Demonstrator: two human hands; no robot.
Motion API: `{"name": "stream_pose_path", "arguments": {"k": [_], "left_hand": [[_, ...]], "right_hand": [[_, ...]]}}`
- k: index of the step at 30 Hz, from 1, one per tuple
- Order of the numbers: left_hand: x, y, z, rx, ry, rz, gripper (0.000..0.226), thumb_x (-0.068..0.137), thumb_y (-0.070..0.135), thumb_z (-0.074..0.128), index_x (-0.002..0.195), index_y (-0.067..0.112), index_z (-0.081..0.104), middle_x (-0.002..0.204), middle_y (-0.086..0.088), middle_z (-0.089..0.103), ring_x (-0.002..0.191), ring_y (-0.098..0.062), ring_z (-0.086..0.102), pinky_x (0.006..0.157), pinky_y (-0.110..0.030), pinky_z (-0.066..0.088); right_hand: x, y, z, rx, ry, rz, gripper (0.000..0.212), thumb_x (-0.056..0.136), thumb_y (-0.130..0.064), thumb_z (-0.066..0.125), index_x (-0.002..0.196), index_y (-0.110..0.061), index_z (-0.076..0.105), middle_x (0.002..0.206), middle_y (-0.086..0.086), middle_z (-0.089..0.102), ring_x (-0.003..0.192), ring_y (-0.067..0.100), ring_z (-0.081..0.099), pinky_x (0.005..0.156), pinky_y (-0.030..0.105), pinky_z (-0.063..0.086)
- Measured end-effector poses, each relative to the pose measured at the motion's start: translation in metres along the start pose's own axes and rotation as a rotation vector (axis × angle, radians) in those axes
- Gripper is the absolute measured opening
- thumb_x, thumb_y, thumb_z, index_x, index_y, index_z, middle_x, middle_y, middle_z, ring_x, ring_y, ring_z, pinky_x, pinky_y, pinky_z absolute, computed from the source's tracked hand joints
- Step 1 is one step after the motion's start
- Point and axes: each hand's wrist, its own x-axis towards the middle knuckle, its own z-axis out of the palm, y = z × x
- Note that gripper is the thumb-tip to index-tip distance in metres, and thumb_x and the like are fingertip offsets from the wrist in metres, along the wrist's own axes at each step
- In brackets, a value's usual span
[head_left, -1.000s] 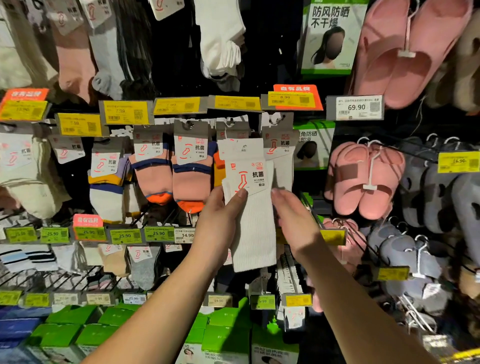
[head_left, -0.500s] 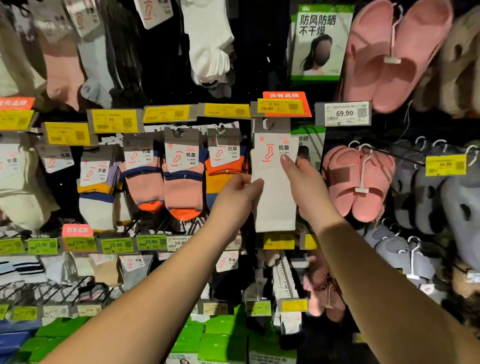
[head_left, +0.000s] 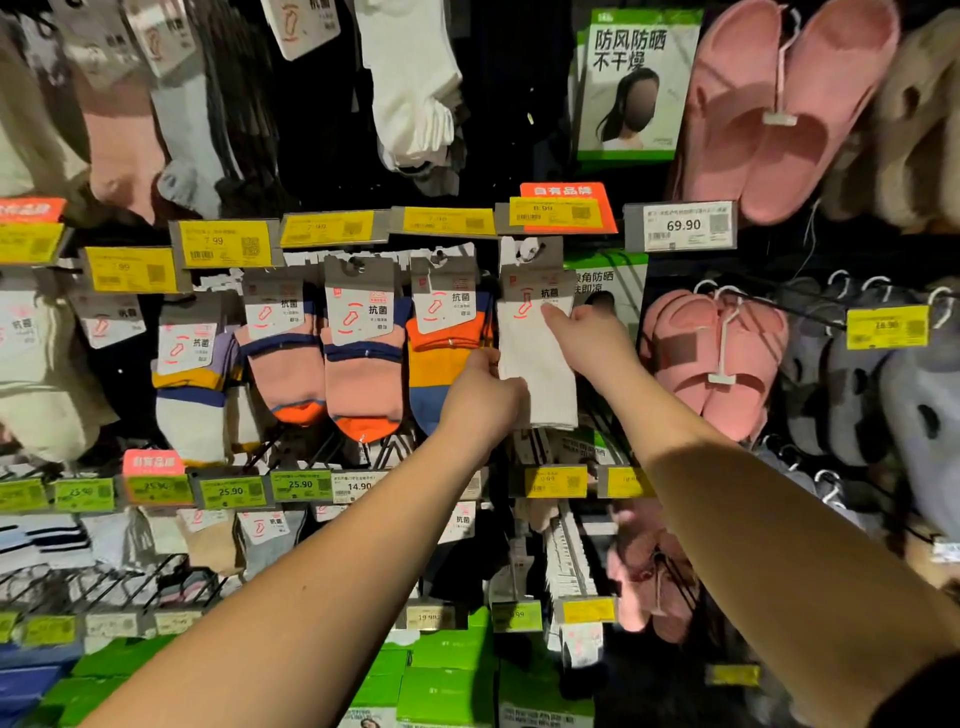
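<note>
White socks (head_left: 543, 379) dead centre of the rack, and I had both hands on them! The pack hung flat against the display, its label card (head_left: 535, 291) up at twelve o'clock. The card's top sat just under the yellow price tag (head_left: 556, 212). Whether its hole was on the peg, I could not tell.

My left hand (head_left: 480, 400) came in from seven o'clock, fingers curled, pinching the pack's left edge about halfway down. My right hand (head_left: 592, 338) came in from four o'clock and gripped the right edge higher up. One fingertip lay on the lower corner of the card, and the other fingers wrapped behind, out of sight. Neither hand was slack; both were closed on the pack.

At nine o'clock from the pack, touching my left knuckles, hung the orange-and-blue socks (head_left: 441, 364). Beyond them, same direction, were the pink-and-orange socks (head_left: 363, 384). At three o'clock, a little way off, hung the pink slippers (head_left: 711, 353) on their white hook. At one o'clock was the 69.90 tag (head_left: 680, 226). Down at six o'clock, well below my forearms, sat the green boxes (head_left: 441, 686).
</note>
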Motion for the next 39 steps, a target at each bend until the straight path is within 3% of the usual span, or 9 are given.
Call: {"name": "stream_pose_path", "arguments": {"k": [5,10,12,17,22,24,28,33,39], "left_hand": [[-0.004,0.002,0.004,0.058,-0.013,-0.025,0.054,0.100,0.013,0.050,0.151,0.011,0.034,0.135,-0.010,0.056,0.107,-0.026,0.057,0.084,-0.032,0.048],[-0.020,-0.003,0.002,0.074,-0.049,-0.070,0.047,0.098,0.017,0.050,0.144,0.010,0.042,0.101,-0.004,0.059,0.069,-0.018,0.054,0.059,-0.026,0.043],[-0.030,-0.009,-0.002,0.041,-0.042,-0.041,0.047,0.098,0.017,0.051,0.145,0.012,0.045,0.106,0.000,0.062,0.073,-0.013,0.057,0.069,-0.028,0.049],[-0.061,-0.039,-0.011,-0.032,-0.036,-0.018,0.016,0.096,0.020,0.056,0.109,0.024,0.062,0.107,-0.008,0.069,0.097,-0.029,0.066,0.093,-0.043,0.053],[-0.097,-0.073,0.000,-0.018,-0.126,-0.035,0.005,0.096,0.021,0.056,0.097,0.023,0.060,0.080,-0.002,0.064,0.070,-0.019,0.058,0.062,-0.027,0.043],[-0.112,-0.090,0.013,-0.090,-0.198,-0.051,0.009,0.096,0.018,0.056,0.103,0.013,0.062,0.074,0.003,0.055,0.064,-0.010,0.048,0.057,-0.021,0.040],[-0.145,-0.129,0.046,-0.016,-0.362,-0.057,0.015,0.101,0.012,0.050,0.107,0.016,0.063,0.081,0.009,0.058,0.066,0.003,0.053,0.056,-0.006,0.043],[-0.182,-0.178,0.110,0.102,-0.550,-0.198,0.011,0.087,0.034,0.059,0.080,0.037,0.066,0.082,0.005,0.068,0.079,-0.020,0.063,0.074,-0.041,0.053],[-0.211,-0.202,0.195,0.272,-0.800,-0.199,0.015,0.100,0.025,0.052,0.098,0.020,0.065,0.083,0.001,0.064,0.064,-0.007,0.054,0.048,-0.009,0.037]], "right_hand": [[0.006,0.000,0.004,-0.132,-0.082,0.036,0.067,0.102,-0.060,0.031,0.111,-0.003,0.065,0.102,0.014,0.061,0.096,0.031,0.058,0.081,0.035,0.046],[-0.004,0.011,0.008,-0.207,-0.098,0.051,0.070,0.097,-0.070,0.030,0.089,-0.007,0.060,0.084,0.009,0.058,0.082,0.030,0.056,0.062,0.033,0.041],[-0.016,0.020,0.007,-0.190,-0.054,0.048,0.060,0.096,-0.068,0.037,0.078,-0.013,0.050,0.075,0.005,0.051,0.078,0.028,0.053,0.054,0.033,0.030],[-0.078,0.047,0.001,-0.014,0.025,-0.004,0.046,0.099,-0.047,0.053,0.126,-0.010,0.056,0.108,0.003,0.064,0.099,0.023,0.061,0.078,0.033,0.045],[-0.174,0.075,0.010,0.088,0.142,-0.023,0.017,0.086,-0.007,0.054,0.075,-0.016,0.063,0.067,-0.002,0.057,0.056,0.010,0.048,0.055,0.019,0.035],[-0.207,0.103,0.016,0.000,0.067,0.052,0.021,0.097,-0.021,0.052,0.079,-0.012,0.059,0.071,0.004,0.057,0.066,0.021,0.053,0.064,0.035,0.036],[-0.279,0.171,0.025,0.022,-0.069,0.272,0.021,0.102,-0.026,0.054,0.099,-0.005,0.058,0.081,0.009,0.056,0.076,0.028,0.053,0.069,0.032,0.035],[-0.366,0.257,0.030,-0.033,-0.110,0.487,0.024,0.101,-0.021,0.052,0.077,-0.020,0.053,0.065,-0.007,0.049,0.054,0.009,0.045,0.057,0.029,0.039],[-0.422,0.345,0.014,0.022,-0.206,0.835,0.020,0.103,-0.027,0.050,0.093,-0.012,0.059,0.076,0.002,0.059,0.060,0.012,0.050,0.056,0.023,0.041]]}}
